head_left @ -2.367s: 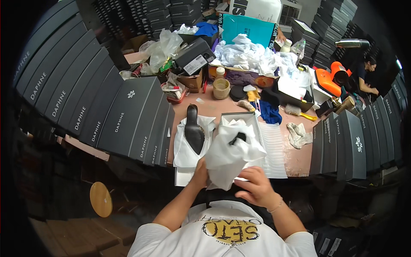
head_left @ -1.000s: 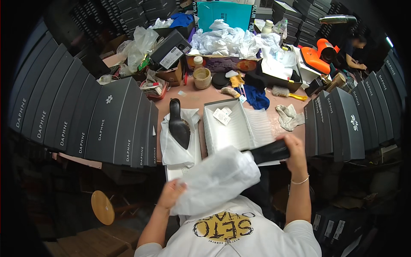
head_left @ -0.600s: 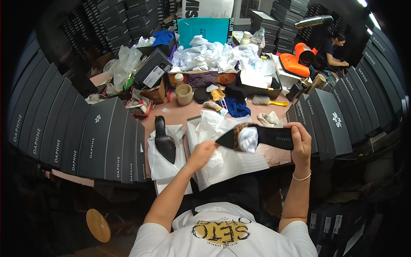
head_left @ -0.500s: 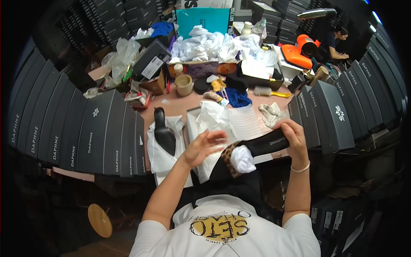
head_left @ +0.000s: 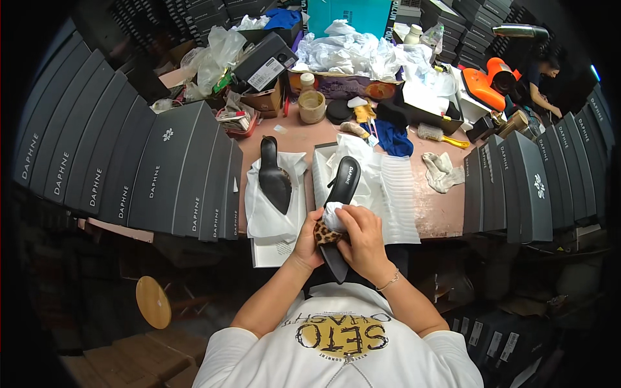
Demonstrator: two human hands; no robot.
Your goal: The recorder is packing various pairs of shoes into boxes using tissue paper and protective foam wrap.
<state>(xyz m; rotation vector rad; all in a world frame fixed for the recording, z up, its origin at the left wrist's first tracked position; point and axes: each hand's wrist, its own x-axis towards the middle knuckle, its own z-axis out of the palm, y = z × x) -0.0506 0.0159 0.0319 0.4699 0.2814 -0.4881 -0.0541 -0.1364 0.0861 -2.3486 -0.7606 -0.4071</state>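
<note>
Between my hands is a black slip-on heeled shoe (head_left: 344, 180) with a leopard-print strap, its pointed toe toward me. My left hand (head_left: 306, 243) is closed around the strap's left side. Fingers of my right hand (head_left: 364, 244) press on a wad of white paper (head_left: 332, 217) at the strap opening and touch the shoe's right side. To the left, a matching shoe (head_left: 276, 187) lies on white tissue paper (head_left: 257, 216) over a white box part (head_left: 266, 255). Behind the held shoe are an open box (head_left: 318, 154), more tissue and a ribbed foam sheet (head_left: 399, 200).
Rows of dark grey shoeboxes (head_left: 171, 171) flank the pink table left and right. Farther back stand a jar (head_left: 312, 107), a yellow-handled brush (head_left: 442, 136), a white cloth (head_left: 442, 173), a heap of crumpled paper (head_left: 343, 52) and an orange device (head_left: 484, 89). A person (head_left: 540, 84) sits at far right.
The shoe has moved left and turned, its heel end now pointing away from me. My left hand, free before, now holds it, and my right hand has shifted from the heel end to the paper wad.
</note>
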